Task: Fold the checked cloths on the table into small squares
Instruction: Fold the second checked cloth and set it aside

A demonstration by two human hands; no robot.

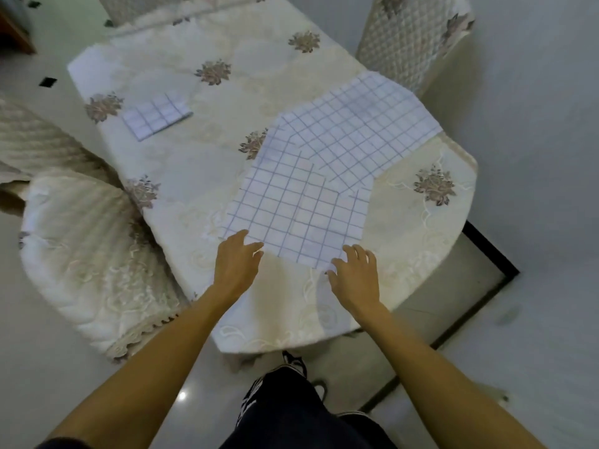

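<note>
Two white cloths with a blue check lie overlapping on the table. The near checked cloth lies flat in front of me, partly over the far checked cloth, which is spread toward the right edge. A small folded checked square sits at the far left. My left hand rests at the near cloth's near left edge with fingers relaxed. My right hand touches its near corner with spread fingers. Neither hand visibly grips the fabric.
The table wears a cream embroidered cover with flower motifs. Quilted chairs stand at the left and far right. A dark-framed floor panel lies to the right of the table. My legs and shoes show below.
</note>
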